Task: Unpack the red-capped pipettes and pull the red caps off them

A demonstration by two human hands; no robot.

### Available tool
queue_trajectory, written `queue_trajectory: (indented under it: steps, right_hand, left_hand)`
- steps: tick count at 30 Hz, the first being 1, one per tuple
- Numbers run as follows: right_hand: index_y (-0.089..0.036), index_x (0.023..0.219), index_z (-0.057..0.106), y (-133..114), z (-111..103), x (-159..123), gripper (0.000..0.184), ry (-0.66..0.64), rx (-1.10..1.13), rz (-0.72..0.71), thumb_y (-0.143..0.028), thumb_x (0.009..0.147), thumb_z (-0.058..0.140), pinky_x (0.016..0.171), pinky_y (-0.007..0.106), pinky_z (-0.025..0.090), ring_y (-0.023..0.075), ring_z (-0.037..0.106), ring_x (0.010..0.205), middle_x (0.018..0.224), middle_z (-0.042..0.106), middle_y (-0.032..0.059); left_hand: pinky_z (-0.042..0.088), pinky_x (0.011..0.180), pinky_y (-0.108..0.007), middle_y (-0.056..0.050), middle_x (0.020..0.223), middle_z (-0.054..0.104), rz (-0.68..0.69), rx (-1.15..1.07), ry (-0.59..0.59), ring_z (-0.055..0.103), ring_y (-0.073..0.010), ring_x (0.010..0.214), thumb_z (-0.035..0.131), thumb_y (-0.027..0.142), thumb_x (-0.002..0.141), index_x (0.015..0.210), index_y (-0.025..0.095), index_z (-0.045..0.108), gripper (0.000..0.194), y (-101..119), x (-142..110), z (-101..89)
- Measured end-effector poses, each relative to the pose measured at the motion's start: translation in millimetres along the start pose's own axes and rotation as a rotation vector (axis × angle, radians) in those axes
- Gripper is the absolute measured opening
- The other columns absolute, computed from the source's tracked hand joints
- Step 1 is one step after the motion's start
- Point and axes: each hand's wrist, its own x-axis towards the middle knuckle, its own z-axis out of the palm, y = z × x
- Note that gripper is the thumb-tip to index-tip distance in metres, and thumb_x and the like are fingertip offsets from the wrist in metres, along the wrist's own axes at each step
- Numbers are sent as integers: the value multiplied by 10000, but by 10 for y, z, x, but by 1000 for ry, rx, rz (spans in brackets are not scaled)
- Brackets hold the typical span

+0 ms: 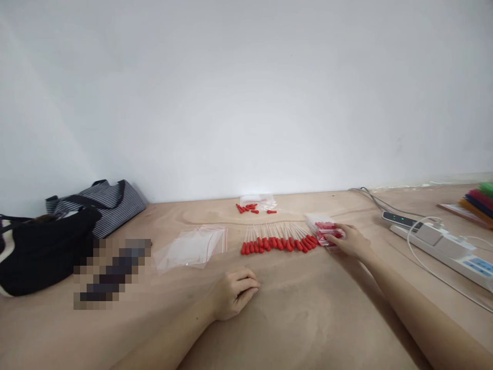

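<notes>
A row of droppers [271, 242] lies side by side on the table, red rubber bulbs towards me and thin clear tubes pointing away. At the row's right end, my right hand [349, 241] has its thumb and fingers on a clear zip bag [326, 232] with red-bulbed droppers in it; several bags may be stacked there. My left hand [236, 294] rests on the table in front of the row, fingers curled together, with nothing visible in them. Left of the row is a spread of flat clear zip bags [192, 248] with red seal lines.
Loose red bulbs [246, 208] lie near a clear bag [259, 200] by the wall. A white power strip [454, 254] with cables stands at the right, near colourful items [477, 203]. A striped bag [119, 203] and black bag [46, 257] are at the left, beside a blurred-out object [113, 272].
</notes>
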Motion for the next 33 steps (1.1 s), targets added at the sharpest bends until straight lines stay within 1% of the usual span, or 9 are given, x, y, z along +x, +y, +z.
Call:
queue_trajectory:
  steps: [4, 11, 16, 18, 21, 23, 25, 30, 33]
  right_hand:
    - [-149, 1087, 555, 48, 12, 15, 622, 37, 95, 142, -549, 611, 562, 704, 335, 445, 262, 576, 887, 991, 600, 129]
    - [-75, 1146, 498, 115, 4, 89, 711, 48, 280, 333, -475, 572, 626, 663, 301, 454, 238, 606, 807, 950, 624, 149]
    - [-143, 1006, 604, 149, 11, 106, 471, 16, 308, 348, -445, 647, 562, 621, 302, 424, 212, 601, 699, 783, 656, 86]
    - [-198, 963, 632, 121, 2, 91, 392, 62, 254, 317, -436, 665, 542, 687, 352, 385, 237, 580, 777, 841, 645, 81]
    - [-272, 933, 648, 48, -9, 51, 301, 199, 69, 108, -399, 688, 528, 770, 411, 282, 257, 511, 914, 1007, 594, 67]
    - [-278, 830, 672, -3, -14, 27, 222, 257, -24, -64, -352, 731, 487, 781, 409, 230, 233, 489, 911, 993, 597, 42]
    - [-254, 747, 669, -54, -34, 13, 232, 305, -26, -152, -314, 767, 446, 784, 401, 201, 207, 492, 858, 908, 622, 25]
    - [-178, 781, 585, -288, -245, -61, 215, 599, 140, -83, -294, 791, 405, 811, 376, 226, 180, 532, 754, 807, 628, 50]
    - [-166, 793, 539, -551, -425, -237, 209, 626, 287, -80, -307, 798, 385, 804, 343, 290, 173, 553, 729, 781, 609, 67]
  left_hand:
    - [446, 653, -219, -58, 790, 595, -7, -4, -3, 555, -119, 723, 425, 145, 824, 839, 142, 599, 175, 1, 13, -4]
    - [442, 655, -227, -55, 787, 599, -12, -15, -7, 547, -121, 720, 424, 149, 825, 838, 148, 601, 177, 0, 22, -8]
    - [441, 658, -232, -58, 789, 600, -18, -13, -10, 548, -122, 721, 423, 155, 827, 833, 148, 604, 181, 6, 30, -14]
    - [440, 659, -233, -56, 786, 600, -19, -13, -9, 548, -122, 720, 423, 158, 827, 835, 151, 605, 181, 5, 30, -14]
    - [441, 660, -235, -56, 793, 598, -23, -14, -9, 548, -124, 725, 424, 164, 828, 841, 154, 604, 181, -4, 21, -9]
    - [442, 660, -236, -57, 798, 598, -24, -16, -9, 548, -125, 728, 424, 166, 827, 844, 155, 603, 180, -12, 12, -4]
    - [443, 661, -237, -56, 800, 599, -26, -17, -12, 546, -125, 729, 426, 162, 825, 843, 156, 602, 177, -17, 5, 1]
    - [453, 669, -244, -57, 790, 596, -22, -41, -3, 542, -129, 744, 413, 160, 829, 848, 153, 599, 187, -8, 26, -1]
    - [459, 729, -287, -65, 827, 595, -52, -49, 44, 537, -150, 806, 433, 168, 824, 935, 160, 583, 187, 24, 47, -41]
